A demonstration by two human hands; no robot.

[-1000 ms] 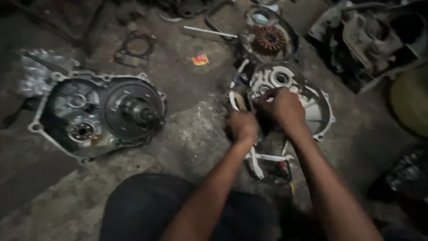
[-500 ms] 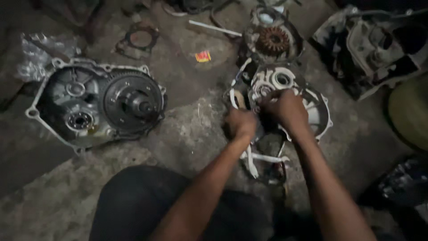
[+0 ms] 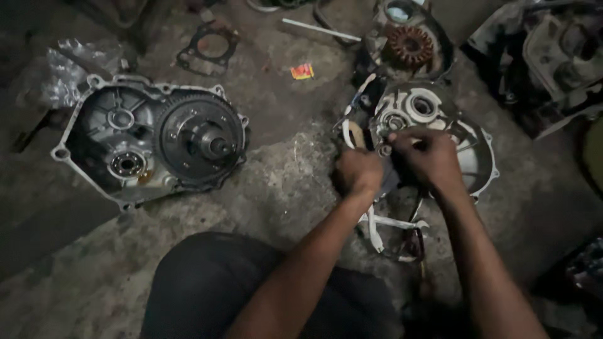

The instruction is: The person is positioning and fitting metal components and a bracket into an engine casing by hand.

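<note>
Your left hand point(image 3: 357, 171) is fisted, right hand point(image 3: 429, 156) pinching something small over the round grey metal engine cover point(image 3: 472, 150); a small red-yellow wrapper point(image 3: 302, 71) lies up on the floor.

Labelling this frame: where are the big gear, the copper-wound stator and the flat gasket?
big gear point(image 3: 200, 139), head view, on its toothed face beside the hub.
copper-wound stator point(image 3: 409, 45), head view, on its coil ring.
flat gasket point(image 3: 208, 47), head view, on its dark rim.

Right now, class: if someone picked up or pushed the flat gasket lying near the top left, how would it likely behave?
The gasket looks like a thin, open ring, so probably light and somewhat floppy. Lying flat on the rough concrete floor, it would likely slide and drag rather than roll. Its narrow bands suggest it could tear or crease.
</note>
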